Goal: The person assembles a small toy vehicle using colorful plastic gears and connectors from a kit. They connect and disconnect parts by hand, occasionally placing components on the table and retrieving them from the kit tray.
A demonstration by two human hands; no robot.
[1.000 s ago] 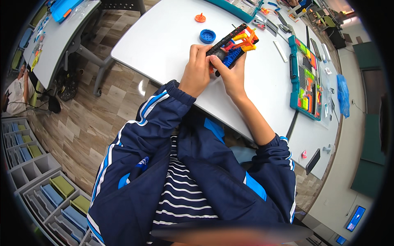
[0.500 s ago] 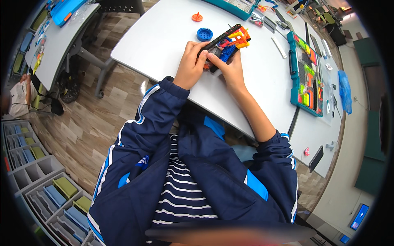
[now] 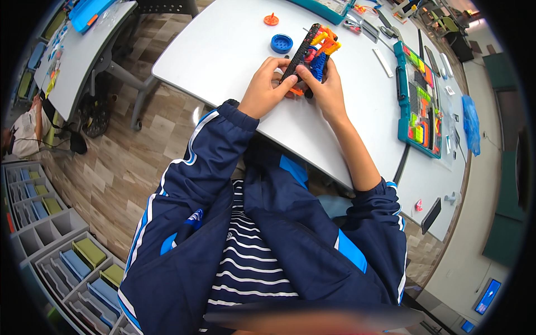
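Above the white table (image 3: pixel 223 42), I hold a building-block model (image 3: pixel 316 54) between both hands. It has a long black perforated beam on its left side, blue parts in the middle, and orange and yellow pieces at its far end. My left hand (image 3: pixel 265 86) grips the black beam at its near end. Closed round the blue side is my right hand (image 3: pixel 326 89), its thumb pressing near the middle. The model's underside is hidden by my fingers. A round blue wheel-like part (image 3: pixel 281 43) and an orange disc with a peg (image 3: pixel 271 20) lie just beyond my left hand.
A teal case of coloured blocks (image 3: pixel 419 100) lies open to the right. Another teal case (image 3: pixel 326 8) sits at the far edge. Beside them are a white strip (image 3: pixel 383 62) and a blue plastic bag (image 3: pixel 470 125). Grey trays (image 3: pixel 50 231) stand at lower left; a person (image 3: pixel 27 131) is behind.
The model has turned in my hands: its black beam now points more steeply away from me, with its perforated face showing. Both hands have shifted slightly right and nearer to me.
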